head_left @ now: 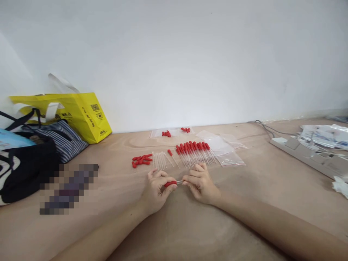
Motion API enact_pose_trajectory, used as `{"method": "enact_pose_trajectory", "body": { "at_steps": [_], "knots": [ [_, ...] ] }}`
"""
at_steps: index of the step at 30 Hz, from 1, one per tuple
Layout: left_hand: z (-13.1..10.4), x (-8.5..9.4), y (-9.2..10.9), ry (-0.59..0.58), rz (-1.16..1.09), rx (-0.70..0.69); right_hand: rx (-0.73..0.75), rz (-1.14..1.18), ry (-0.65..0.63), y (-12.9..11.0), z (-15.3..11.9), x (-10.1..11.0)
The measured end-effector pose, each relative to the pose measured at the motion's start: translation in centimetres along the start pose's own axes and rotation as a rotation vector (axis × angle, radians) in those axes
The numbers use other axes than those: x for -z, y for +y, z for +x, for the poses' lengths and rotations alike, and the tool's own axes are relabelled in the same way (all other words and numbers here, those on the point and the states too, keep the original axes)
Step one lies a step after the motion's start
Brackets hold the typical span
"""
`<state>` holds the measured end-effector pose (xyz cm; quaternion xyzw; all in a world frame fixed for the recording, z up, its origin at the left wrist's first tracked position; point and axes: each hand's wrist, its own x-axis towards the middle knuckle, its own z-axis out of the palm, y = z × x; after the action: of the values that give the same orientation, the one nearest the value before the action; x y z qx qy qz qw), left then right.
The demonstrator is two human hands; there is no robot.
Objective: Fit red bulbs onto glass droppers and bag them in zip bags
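Between thumb and fingers, my left hand pinches a red rubber bulb. A thin clear glass dropper tube runs from the bulb's end into the closed fingers of my right hand. How deep the tube sits in the bulb I cannot tell. Just beyond my left hand lie loose red bulbs and a row of bare glass tubes. One dropper with a red bulb lies apart, left of a row of several bulb-topped droppers beyond my right hand.
Clear plastic bags lie right of the droppers; another bag with red bulbs is near the wall. A yellow bag and striped pouch stand left, near a blurred dark object. A white power strip lies right.
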<state>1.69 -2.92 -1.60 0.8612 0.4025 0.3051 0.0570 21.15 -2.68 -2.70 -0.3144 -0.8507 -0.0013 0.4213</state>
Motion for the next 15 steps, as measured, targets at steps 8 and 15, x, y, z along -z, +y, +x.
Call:
{"method": "enact_pose_trajectory", "body": {
  "at_steps": [8, 15],
  "knots": [
    [0.22, -0.15, -0.13, -0.014, -0.057, 0.082, -0.03, 0.01, -0.011, 0.07, 0.08, -0.13],
    [0.58, 0.08, -0.32, 0.024, -0.032, 0.022, -0.074, -0.004, -0.086, 0.08, 0.51, 0.25]
  ]
}}
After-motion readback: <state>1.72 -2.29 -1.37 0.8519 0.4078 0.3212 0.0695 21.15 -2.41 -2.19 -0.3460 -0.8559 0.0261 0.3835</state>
